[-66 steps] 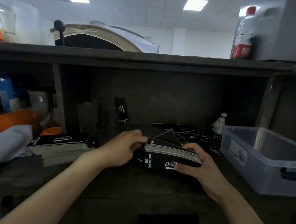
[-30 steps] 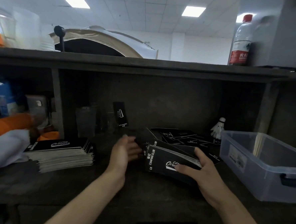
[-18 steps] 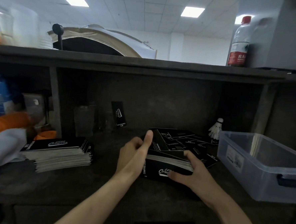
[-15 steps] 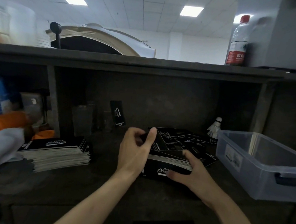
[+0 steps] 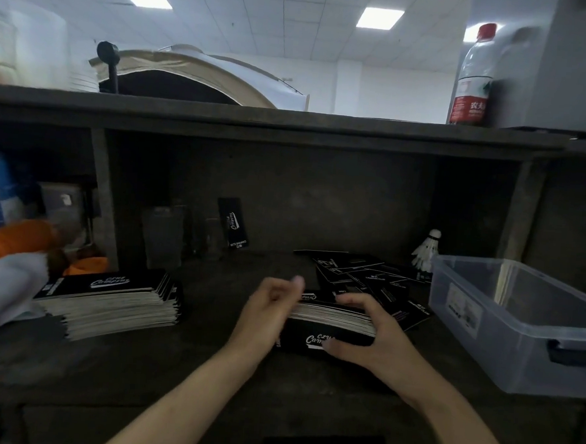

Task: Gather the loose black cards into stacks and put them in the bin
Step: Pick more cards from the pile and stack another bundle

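Slippage is your main risk here: your right hand (image 5: 377,340) clamps the card stack (image 5: 330,322) thumb below and fingers over the top, while your left hand (image 5: 267,314), blurred with fingers loosely curled, presses its left end. Squeeze unevenly and the glossy cards could fan out onto the loose cards (image 5: 367,276) behind, well short of the bin (image 5: 517,338) at your right.

I saw two ceiling panels (image 5: 380,17) glaring white overhead, while the shelf recess (image 5: 303,195) lay dim and shadowed. My left hand (image 5: 267,318) showed motion blur. Straight edges bowed toward the frame borders.
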Demonstrator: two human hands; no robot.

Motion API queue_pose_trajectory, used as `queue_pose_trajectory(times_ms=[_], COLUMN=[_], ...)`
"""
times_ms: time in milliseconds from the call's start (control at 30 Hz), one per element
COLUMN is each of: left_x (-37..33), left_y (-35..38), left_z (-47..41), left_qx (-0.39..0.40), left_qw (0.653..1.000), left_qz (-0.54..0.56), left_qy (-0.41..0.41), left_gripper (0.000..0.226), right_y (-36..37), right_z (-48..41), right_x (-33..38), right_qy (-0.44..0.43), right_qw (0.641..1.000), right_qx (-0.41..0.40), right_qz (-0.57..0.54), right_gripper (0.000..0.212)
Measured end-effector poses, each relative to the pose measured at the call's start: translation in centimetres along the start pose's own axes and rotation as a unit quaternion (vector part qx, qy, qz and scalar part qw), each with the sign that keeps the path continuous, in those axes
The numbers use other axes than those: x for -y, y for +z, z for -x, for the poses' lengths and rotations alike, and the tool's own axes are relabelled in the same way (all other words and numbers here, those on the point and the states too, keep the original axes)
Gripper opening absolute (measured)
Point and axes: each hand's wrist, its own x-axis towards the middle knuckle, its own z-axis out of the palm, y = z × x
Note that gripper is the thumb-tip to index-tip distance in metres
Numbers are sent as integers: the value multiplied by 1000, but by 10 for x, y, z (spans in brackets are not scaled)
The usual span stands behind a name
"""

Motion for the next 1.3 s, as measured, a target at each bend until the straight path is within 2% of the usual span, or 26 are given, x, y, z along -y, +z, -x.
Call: queue_pose_trajectory(times_ms=[67, 167, 267, 400, 467, 533, 567, 600, 633, 700, 733, 800, 867, 967, 1033, 1100, 1167, 1200, 1233, 1300], left_x=[4, -2, -6, -7, -10, -10, -7, -2, 4, 15, 21, 26, 27, 22, 18, 16, 11, 8, 5, -4], left_y=[9, 12, 11, 8, 3, -5, -10, -15, -19, -22, -21, -17, -12, -7, -7, -7, -6, -5, -2, 3], left_z=[3, 5, 5, 8, 2, -12, -25, -40, -53, -73, -81, -94, -105, -122, -129, -132, -122, -112, -101, -71], left_qx=[-13, -8, 14, 17, 16, 4, -6, -3, 24, 89, 112, 150, 168, 172, 182, 153, 79, 40, 12, 20], left_qw=[999, 999, 998, 999, 996, 997, 1000, 996, 977, 913, 897, 897, 899, 907, 898, 892, 924, 954, 982, 1000], left_qz=[-34, 37, 48, 32, 77, 76, 24, -74, -198, -385, -416, -411, -402, -381, -400, -424, -372, -293, -184, 12], left_qy=[22, -18, -29, -19, -38, -27, 5, 47, 78, 105, 97, 65, 51, 43, 20, 17, 41, 45, 36, 5], left_gripper=[28, 27, 25, 10, 18, 25, 21, 16, 23, 61, 76, 90, 90, 78, 70, 56, 24, 9, 5, 9], right_y=[1, 2, 1, 1, -1, -10, -19, -28, -39, -54, -58, -57, -56, -57, -58, -60, -62, -63, -63, -62], right_z=[-1, -1, -1, 1, 4, 7, 9, 11, 14, 19, 22, 25, 23, 20, 18, 18, 18, 18, 17, 17], right_x=[-2, -4, -3, 3, 8, 11, 13, 15, 15, 12, 11, 6, 3, 2, 0, 0, -2, -2, -2, -1], right_qy=[0, -2, -6, -25, -34, -43, -47, -51, -54, -52, -42, -26, -26, -14, -1, 11, 24, 33, 39, 51], right_qw=[1000, 999, 999, 999, 999, 999, 999, 998, 998, 998, 999, 998, 998, 998, 998, 998, 998, 998, 997, 995], right_qx=[-8, -32, -27, 3, 1, -4, -7, -7, -3, 11, 22, 49, 60, 65, 69, 66, 60, 54, 45, 21], right_qz=[15, 10, 19, 35, 26, 25, 25, 24, 24, 18, 9, 10, 26, 21, 9, -2, -18, -29, -43, -85], right_gripper=[67, 72, 57, 38, 36, 35, 35, 34, 34, 32, 32, 31, 31, 32, 32, 31, 30, 30, 31, 34])
